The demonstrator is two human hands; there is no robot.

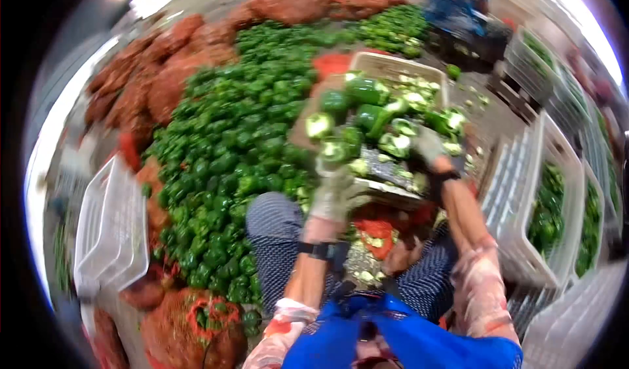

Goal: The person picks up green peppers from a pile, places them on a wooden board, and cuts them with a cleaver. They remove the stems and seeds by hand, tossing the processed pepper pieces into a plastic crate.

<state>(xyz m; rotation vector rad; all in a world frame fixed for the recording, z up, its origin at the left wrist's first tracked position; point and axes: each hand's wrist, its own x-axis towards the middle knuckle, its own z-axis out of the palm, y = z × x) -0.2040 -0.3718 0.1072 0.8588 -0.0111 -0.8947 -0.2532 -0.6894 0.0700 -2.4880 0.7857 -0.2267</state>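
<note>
My left hand [333, 195], in a pale glove, is blurred at the near left side of a shallow crate [440, 88]. A cut green bell pepper [334, 149] with its pale inside facing up sits at its fingers, which close on it. My right hand [429, 147], gloved too, reaches over the crate's right side, beside another opened pepper [395, 144]. Motion smears its fingers, and I cannot tell what they hold. Whole and cut peppers lie in the crate, with pale cores [418, 88] at its far end.
A large heap of green peppers [226, 146] spreads over the floor at left, bordered by full red mesh sacks [288, 3]. A white crate [111, 228] stands far left. Crates of peppers [549, 205] line the right side. Scraps [363, 264] lie between my knees.
</note>
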